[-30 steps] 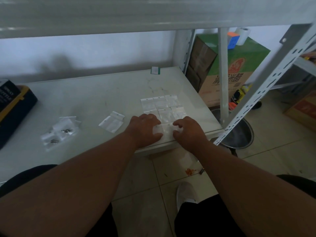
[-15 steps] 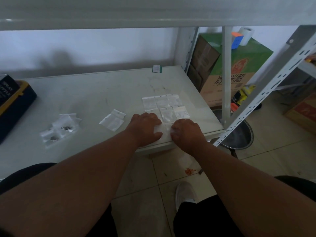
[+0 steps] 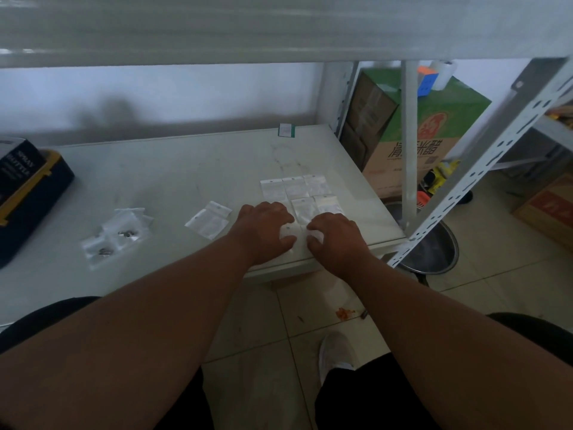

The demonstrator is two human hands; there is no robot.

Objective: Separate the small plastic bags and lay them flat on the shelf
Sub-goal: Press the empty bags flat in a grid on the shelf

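Head view, looking down under an upper board onto the white shelf point(image 3: 173, 181); both hands low at the front edge, left hand point(image 3: 263, 232) knuckles up with fingers bent down onto a small clear bag point(image 3: 290, 232), right hand point(image 3: 336, 235) likewise, fingertips on the neighbouring bag point(image 3: 314, 234); pressing or pinching, cannot tell, since the fingertips tuck under the knuckles; just beyond the hands, a tidy grid of flat bags point(image 3: 296, 189), edges touching or nearly so; a loose pair of bags point(image 3: 209, 220) lying overlapped just left of the left hand; further left, a small heap of bags with dark bits inside point(image 3: 116, 235). Handling, by the look of it: featherweight, thin, floppy film, likely slick and prone to cling to its neighbour or slide on the smooth board; best taken by a corner or the stiffer header strip with the hang hole, then smoothed with flat fingers. Hard to make out: clear film against white shelf, so bag edges fade; number of bags under the hands unknowable; contents of the heap too small to name; dark box point(image 3: 28, 193) at the left cut off by the frame; shelf's near left corner hidden behind the forearm.
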